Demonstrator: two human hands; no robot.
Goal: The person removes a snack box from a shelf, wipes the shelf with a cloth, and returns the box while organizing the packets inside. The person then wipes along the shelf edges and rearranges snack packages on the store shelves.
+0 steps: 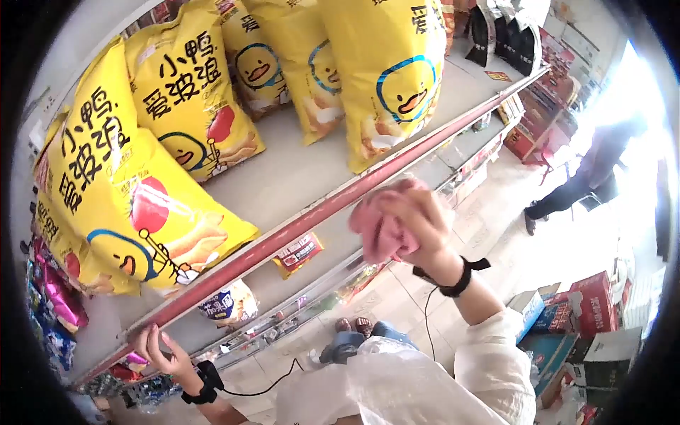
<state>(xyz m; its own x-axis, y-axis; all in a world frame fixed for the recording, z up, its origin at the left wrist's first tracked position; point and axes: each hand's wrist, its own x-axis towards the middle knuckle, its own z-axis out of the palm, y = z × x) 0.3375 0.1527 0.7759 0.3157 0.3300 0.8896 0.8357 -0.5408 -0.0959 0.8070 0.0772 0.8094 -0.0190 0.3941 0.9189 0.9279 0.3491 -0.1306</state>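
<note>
My right hand (423, 221) is closed around a crumpled pink cloth (382, 225), which meets the outer side of the shelf's red edge strip (304, 221). The cloth and fingers are slightly blurred. At the lower left, my left hand (164, 358) has its fingers hooked on the same strip near its end. Above the strip, large yellow snack bags (191, 92) with duck faces stand and lean on the grey shelf (265, 166). One front bag (163, 219) tilts right, its corner reaching the strip.
A small red and yellow packet (299, 255) and a round-ended snack pack (230, 303) sit on the shelf level below. Cartons (591, 304) are stacked on the floor at right. A person (584, 170) is near the bright doorway. Thin black cables hang near both wrists.
</note>
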